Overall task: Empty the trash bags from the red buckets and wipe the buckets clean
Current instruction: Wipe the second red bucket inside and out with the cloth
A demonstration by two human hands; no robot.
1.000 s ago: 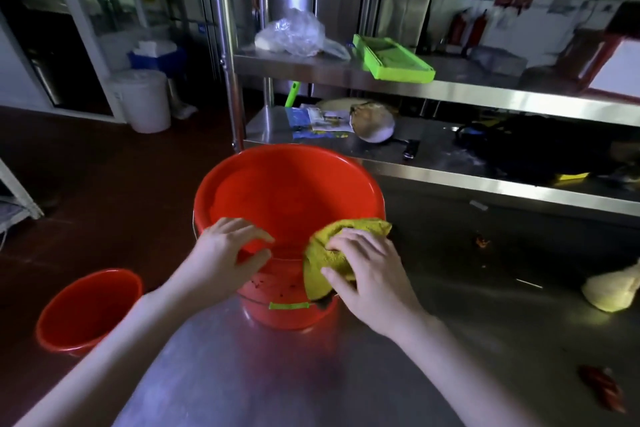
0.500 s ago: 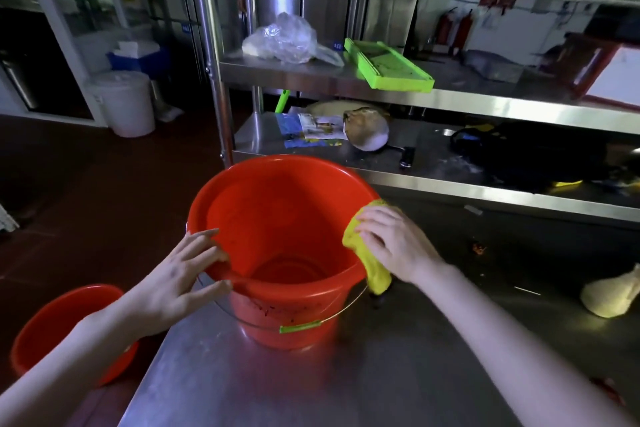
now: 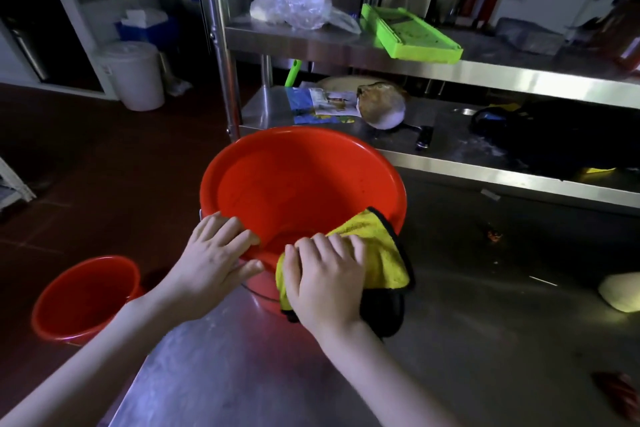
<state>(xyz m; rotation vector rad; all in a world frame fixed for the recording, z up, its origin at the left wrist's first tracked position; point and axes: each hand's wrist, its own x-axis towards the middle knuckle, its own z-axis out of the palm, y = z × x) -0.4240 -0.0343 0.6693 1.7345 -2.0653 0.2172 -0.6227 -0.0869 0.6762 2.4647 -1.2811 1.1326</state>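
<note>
A large red bucket (image 3: 298, 184) stands on the steel table (image 3: 450, 340), tilted toward me, with no bag inside. My left hand (image 3: 214, 260) grips its near rim, fingers over the edge and thumb on the outside. My right hand (image 3: 329, 281) presses a yellow cloth (image 3: 377, 253) with a black edge against the near-right rim and outer wall. A second, smaller red bucket (image 3: 83, 298) sits on the floor at the lower left, empty as far as I can see.
A steel rack (image 3: 485, 73) behind the table holds a clear plastic bag (image 3: 298, 0), a green tray (image 3: 408, 35), papers and a pan. A white lidded pail (image 3: 133, 74) stands on the dark floor at left. A pale lump (image 3: 620, 291) lies at the table's right.
My right hand slid the cloth from the bucket's right rim around to the near-right rim. My left hand moved right along the near rim and gripped it. The view shifted closer.
</note>
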